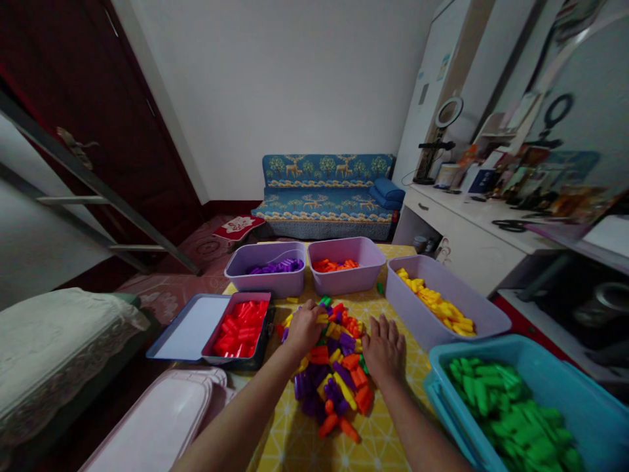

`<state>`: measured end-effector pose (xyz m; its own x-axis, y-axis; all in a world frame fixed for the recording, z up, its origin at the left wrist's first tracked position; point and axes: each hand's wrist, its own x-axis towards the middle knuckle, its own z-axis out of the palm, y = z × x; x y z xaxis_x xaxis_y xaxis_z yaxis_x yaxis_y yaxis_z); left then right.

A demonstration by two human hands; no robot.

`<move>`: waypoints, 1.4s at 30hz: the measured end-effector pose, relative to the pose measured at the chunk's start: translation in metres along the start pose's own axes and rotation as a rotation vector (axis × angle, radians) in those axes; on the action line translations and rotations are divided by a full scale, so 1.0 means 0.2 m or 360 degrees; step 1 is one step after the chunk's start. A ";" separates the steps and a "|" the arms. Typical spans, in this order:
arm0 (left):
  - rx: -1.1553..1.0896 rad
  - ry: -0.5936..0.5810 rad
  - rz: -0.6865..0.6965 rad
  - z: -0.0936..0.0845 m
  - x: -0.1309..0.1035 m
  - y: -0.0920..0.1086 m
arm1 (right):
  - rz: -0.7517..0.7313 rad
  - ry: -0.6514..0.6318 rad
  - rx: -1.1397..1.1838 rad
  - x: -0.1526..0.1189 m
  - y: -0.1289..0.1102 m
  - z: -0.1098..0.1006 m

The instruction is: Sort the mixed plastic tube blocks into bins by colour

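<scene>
A loose pile of mixed plastic toy pieces (339, 373), in purple, orange, yellow, green and red, lies on the table between my two hands. My left hand (303, 328) reaches over the pile's far left side, its fingers curled closed around a yellow plastic piece (322, 319); part of the grip is hidden. On the right edge of the pile, my right hand (384, 351) rests flat with fingers apart, touching the outer pieces and holding nothing.
Around the pile stand bins of purple pieces (278, 267), orange pieces (337, 265), yellow pieces (437, 303) and green pieces (515, 406). An open case of red pieces (240, 329) and pale lids (152, 419) are left. A patterned yellow cloth (289, 446) covers the table.
</scene>
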<state>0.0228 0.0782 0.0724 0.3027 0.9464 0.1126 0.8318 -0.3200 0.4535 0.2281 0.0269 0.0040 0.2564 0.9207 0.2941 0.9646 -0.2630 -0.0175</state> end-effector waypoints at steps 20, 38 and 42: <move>-0.1882 -0.0507 -0.0218 0.06 0.56 0.86 | 0.0054 -0.0060 0.0143 0.00 0.01 -0.03; -0.0085 0.0221 -0.0439 0.03 0.17 -0.11 | 0.0051 -0.0091 0.0083 0.00 -0.01 -0.04; 0.0149 0.0136 -0.0483 0.02 0.18 -0.20 | 0.0039 -0.0062 0.0064 0.00 0.00 -0.03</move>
<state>0.0023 0.1254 0.0542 -0.0025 0.9982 0.0603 0.9183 -0.0216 0.3952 0.2268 0.0248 0.0097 0.2815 0.9249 0.2555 0.9595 -0.2746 -0.0631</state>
